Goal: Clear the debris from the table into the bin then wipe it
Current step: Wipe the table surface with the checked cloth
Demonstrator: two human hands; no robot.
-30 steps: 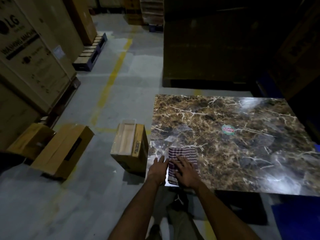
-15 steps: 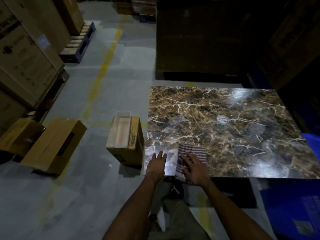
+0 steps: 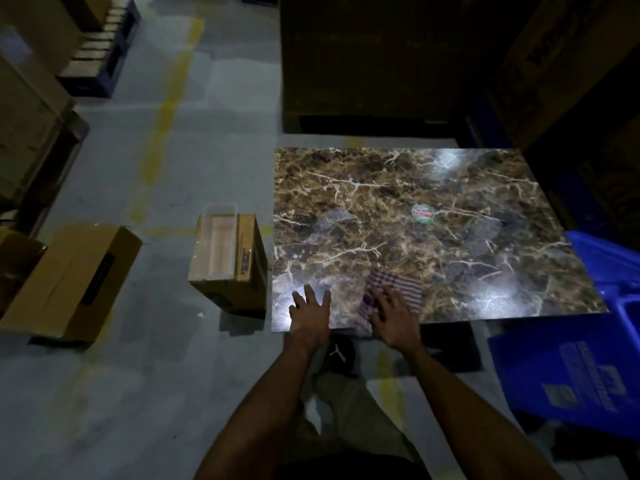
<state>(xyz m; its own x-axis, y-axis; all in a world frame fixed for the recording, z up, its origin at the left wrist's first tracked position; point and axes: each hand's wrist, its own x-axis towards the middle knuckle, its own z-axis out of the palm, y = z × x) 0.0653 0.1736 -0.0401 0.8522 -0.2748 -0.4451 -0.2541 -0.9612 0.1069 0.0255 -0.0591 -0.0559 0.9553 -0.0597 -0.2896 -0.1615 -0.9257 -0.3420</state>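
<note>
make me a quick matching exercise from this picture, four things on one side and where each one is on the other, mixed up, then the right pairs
Things:
1. cloth
2. left hand
3. round sticker
4. open box

Places:
A. on the floor beside the table's left edge
B. flat on the bare table, near corner
C. under the right hand
D. near the middle of the table

Pairs: 1-C, 2-B, 3-D, 4-A

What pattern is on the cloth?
Purple and white stripes on the cloth, seen from the head view.
</note>
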